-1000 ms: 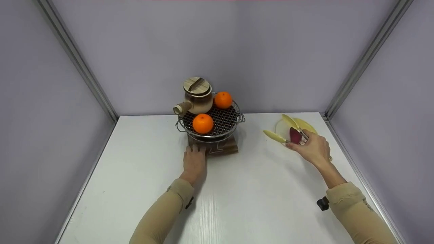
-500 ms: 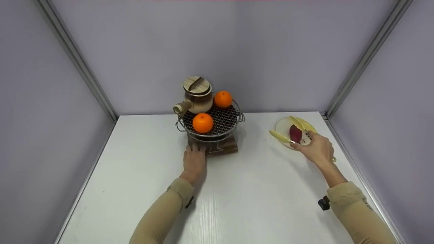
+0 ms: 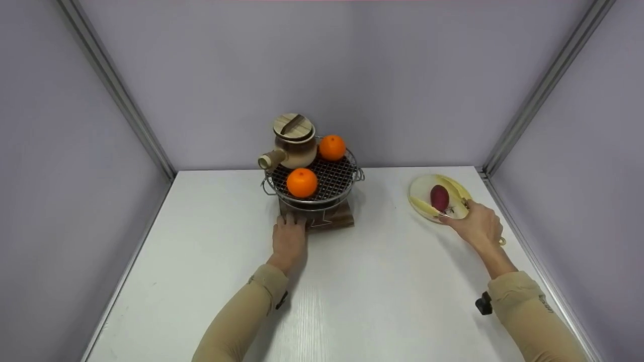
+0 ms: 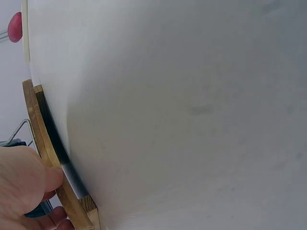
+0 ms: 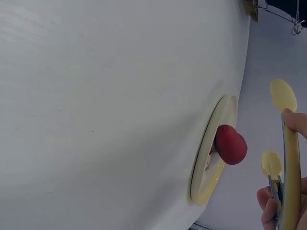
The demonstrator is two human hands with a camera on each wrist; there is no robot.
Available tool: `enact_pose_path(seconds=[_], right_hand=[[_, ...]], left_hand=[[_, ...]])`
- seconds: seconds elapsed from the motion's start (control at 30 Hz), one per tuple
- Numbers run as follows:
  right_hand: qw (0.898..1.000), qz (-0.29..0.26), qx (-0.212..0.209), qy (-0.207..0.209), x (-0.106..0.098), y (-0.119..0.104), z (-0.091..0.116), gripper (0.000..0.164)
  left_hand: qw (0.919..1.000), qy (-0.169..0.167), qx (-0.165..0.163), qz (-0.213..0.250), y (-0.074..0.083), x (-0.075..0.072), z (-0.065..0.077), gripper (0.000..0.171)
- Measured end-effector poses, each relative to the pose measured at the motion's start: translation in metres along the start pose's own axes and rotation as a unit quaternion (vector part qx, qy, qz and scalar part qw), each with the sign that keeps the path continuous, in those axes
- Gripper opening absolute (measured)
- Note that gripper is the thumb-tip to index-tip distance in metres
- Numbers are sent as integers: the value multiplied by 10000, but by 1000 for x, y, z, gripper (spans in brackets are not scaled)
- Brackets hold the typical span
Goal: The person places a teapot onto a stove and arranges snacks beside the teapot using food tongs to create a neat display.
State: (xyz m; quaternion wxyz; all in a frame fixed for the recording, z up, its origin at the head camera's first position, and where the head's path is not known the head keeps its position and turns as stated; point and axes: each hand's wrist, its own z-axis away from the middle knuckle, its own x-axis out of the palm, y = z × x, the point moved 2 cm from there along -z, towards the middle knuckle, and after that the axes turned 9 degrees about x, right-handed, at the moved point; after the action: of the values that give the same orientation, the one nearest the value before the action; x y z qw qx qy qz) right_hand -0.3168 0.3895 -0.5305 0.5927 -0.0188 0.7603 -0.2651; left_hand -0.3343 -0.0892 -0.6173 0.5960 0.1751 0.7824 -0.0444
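Note:
My left hand (image 3: 289,244) grips the front edge of a wooden board (image 3: 340,217), with the thumb on its edge in the left wrist view (image 4: 53,178). A wire grill rack (image 3: 329,176) stands on that board. Over at the right, my right hand (image 3: 475,224) holds tongs (image 5: 291,167) with pale yellow tips. The tips are spread apart, one on each side of a dark red oval piece (image 3: 439,198), perhaps a fruit or vegetable. That piece rests on a pale plate (image 3: 418,187) with a yellow patch; the right wrist view shows the tongs apart from it.
On the rack sit two oranges (image 3: 302,183) and a brown side-handled pot (image 3: 297,154) with a wooden lid (image 3: 292,126). Pale walls (image 3: 382,85) rise behind and beside the white table (image 3: 362,291). Wrist cameras hang at both sleeves.
My right hand has moved slightly right and toward me, drawing the tongs from left of the plate to over it, with their tips around the red piece. My left hand stays put.

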Motion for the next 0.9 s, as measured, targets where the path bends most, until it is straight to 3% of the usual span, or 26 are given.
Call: enact_pose_path(seconds=[0.17, 0.47, 0.7, 0.9], right_hand=[[10000, 23, 75, 21, 3, 7, -1, 70], [9997, 182, 190, 1, 11, 13, -4, 80], [9995, 131, 249, -108, 16, 18, -9, 51], [9991, 161, 361, -150, 21, 22, -13, 49]], left_hand=[[9999, -84, -7, -80, -1, 1, -1, 31], [9999, -112, -30, -117, -2, 3, -2, 32], [9999, 106, -29, 43, -1, 2, -2, 27], [9999, 2, -29, 125, -1, 1, -1, 30]])
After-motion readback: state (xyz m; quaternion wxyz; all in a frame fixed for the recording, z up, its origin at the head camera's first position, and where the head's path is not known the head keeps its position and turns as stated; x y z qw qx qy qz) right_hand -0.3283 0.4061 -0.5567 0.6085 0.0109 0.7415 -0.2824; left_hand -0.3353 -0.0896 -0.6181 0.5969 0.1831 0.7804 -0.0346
